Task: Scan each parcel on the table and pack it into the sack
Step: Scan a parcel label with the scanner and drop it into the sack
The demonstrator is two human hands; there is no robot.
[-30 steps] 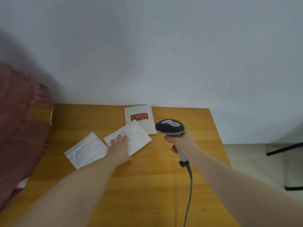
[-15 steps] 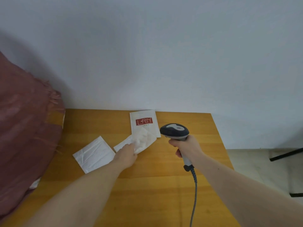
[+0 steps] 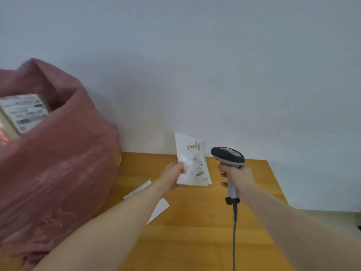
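My left hand (image 3: 173, 174) grips a white parcel (image 3: 192, 161) by its lower left edge and holds it upright above the table, label side toward me. My right hand (image 3: 236, 176) is wrapped around the handle of a grey and black barcode scanner (image 3: 227, 155), whose head is just right of the parcel. Another white parcel (image 3: 159, 209) lies flat on the wooden table (image 3: 195, 231), partly hidden under my left forearm. The pink woven sack (image 3: 58, 163) stands at the left with its mouth open, and a labelled parcel (image 3: 23, 112) shows inside it.
The scanner's cable (image 3: 234, 241) hangs down toward the table's front edge. A pale wall stands behind the table. The table's right edge drops off to the floor (image 3: 332, 214).
My left hand has lifted the white parcel off the table and turned it upright with its label showing. The view has swung left, bringing the sack's open mouth into sight.
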